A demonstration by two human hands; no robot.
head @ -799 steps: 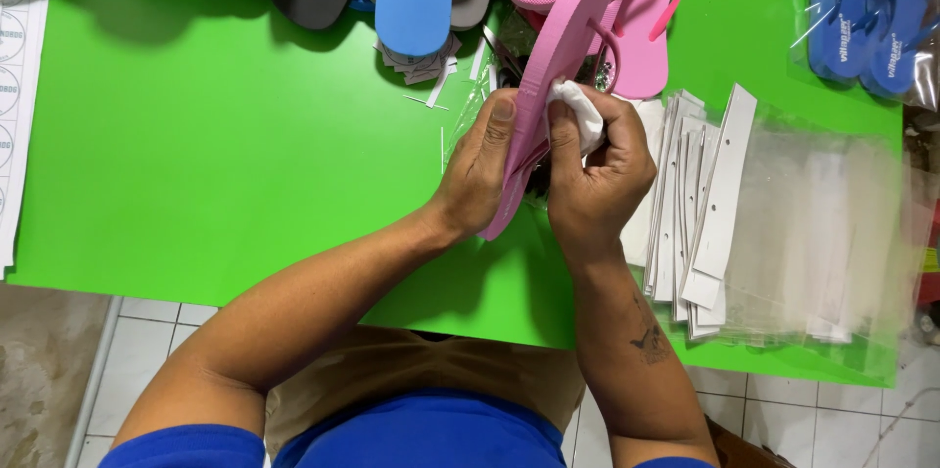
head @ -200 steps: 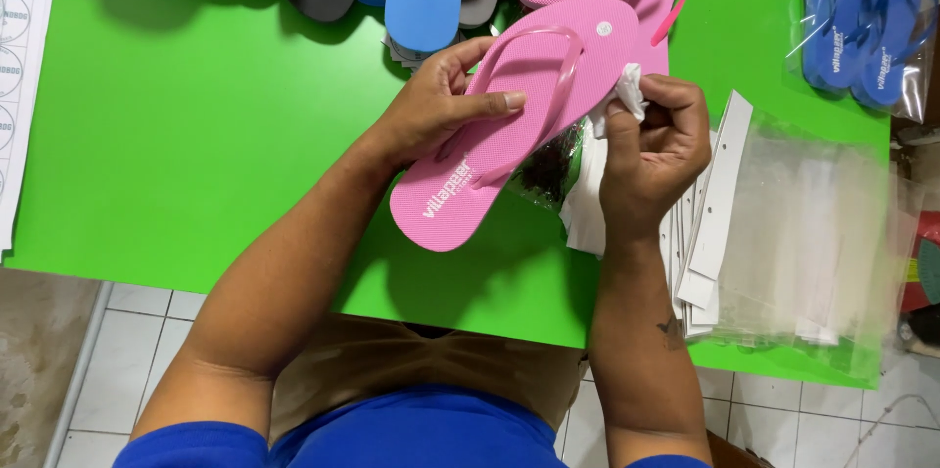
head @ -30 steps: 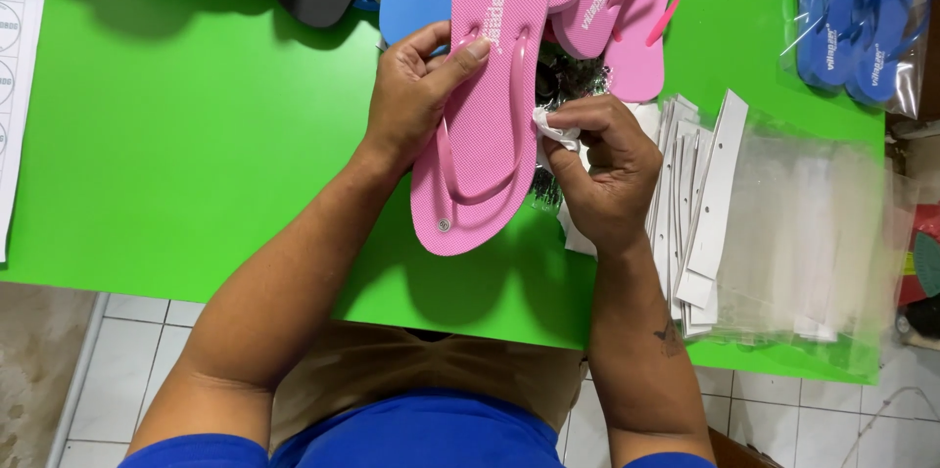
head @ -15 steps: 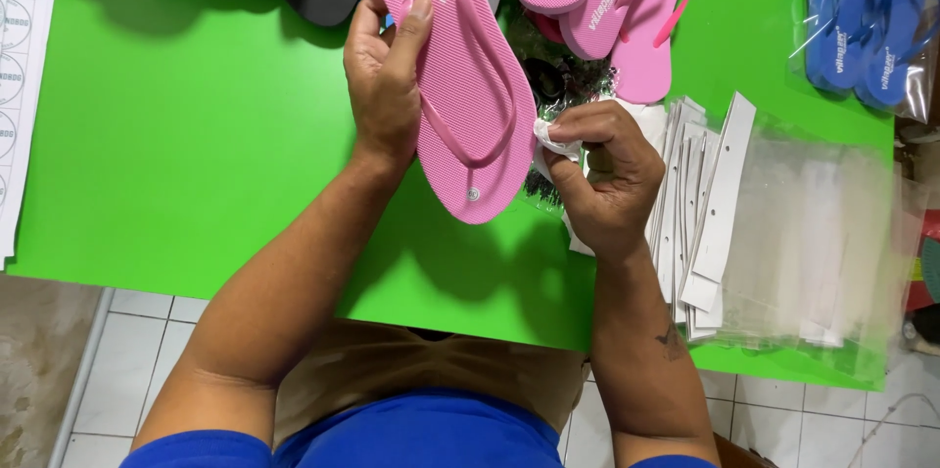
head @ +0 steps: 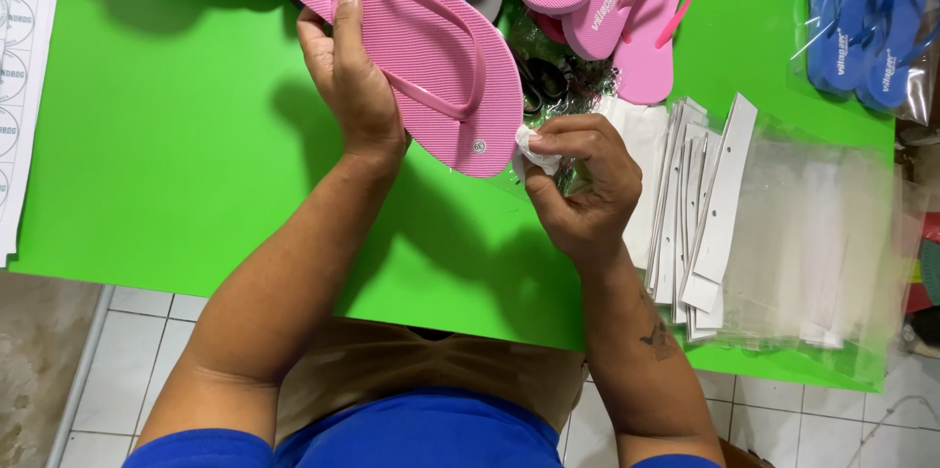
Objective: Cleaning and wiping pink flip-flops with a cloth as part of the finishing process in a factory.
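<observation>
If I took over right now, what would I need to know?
Left hand: grips the pink flip-flop, strap side up, above the green table.
Right hand: pinches a small white cloth at the flip-flop's heel end.
Nearby: more pink flip-flops behind, clear bags with white cards to the right.
Done: cannot tell.
Left: judging by the cloth, probably wiping.

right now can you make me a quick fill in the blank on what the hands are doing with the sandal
1. The left hand holds a flip-flop whose colour is ____.
2. The right hand pinches a small crumpled ____ cloth beside the flip-flop's heel end.
3. The table under both hands is bright ____.
4. The bagged flip-flops at the far right corner are ____.

Missing words: pink; white; green; blue
</observation>
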